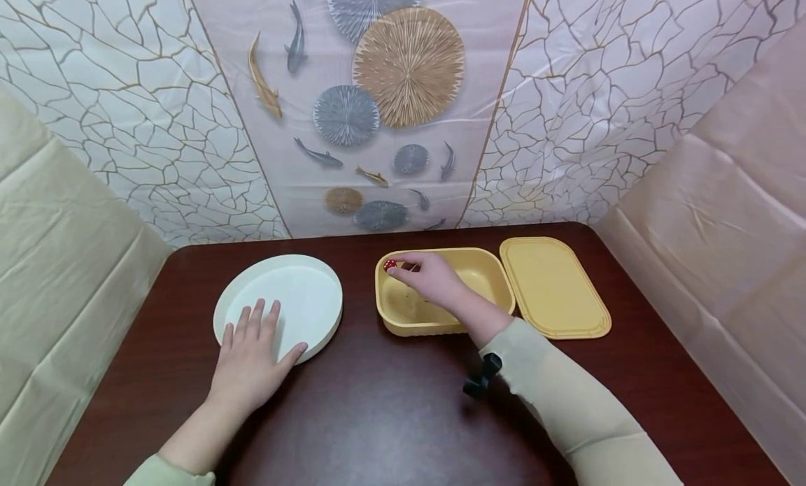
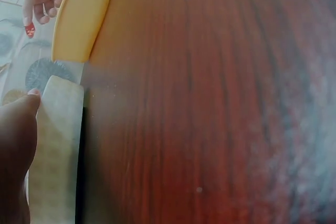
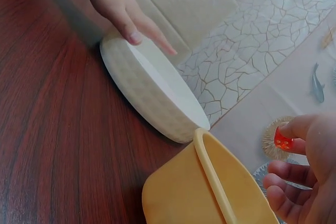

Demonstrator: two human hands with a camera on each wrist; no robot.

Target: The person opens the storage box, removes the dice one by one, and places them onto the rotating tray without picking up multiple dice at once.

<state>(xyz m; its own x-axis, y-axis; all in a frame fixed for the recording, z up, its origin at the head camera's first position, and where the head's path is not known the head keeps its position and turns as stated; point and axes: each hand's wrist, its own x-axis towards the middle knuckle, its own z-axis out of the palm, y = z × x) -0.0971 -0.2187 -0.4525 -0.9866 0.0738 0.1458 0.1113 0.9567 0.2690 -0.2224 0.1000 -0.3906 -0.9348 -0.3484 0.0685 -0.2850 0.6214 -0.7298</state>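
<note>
While the left hand (image 1: 248,360) lies spread with straight fingers over the near side of the white round tray (image 1: 308,290), we see the right hand (image 1: 434,280) pinching a red die (image 1: 390,265), white spots showing, between thumb and index finger. From the head view we place the die at the far left corner of the yellow tub (image 1: 415,328), held up, not resting in it. Left thumb is at the tray rim; we can't tell if it touches. We log a yellow lid (image 1: 554,283) flat on the dark table (image 1: 378,409), just right of the tub.
</note>
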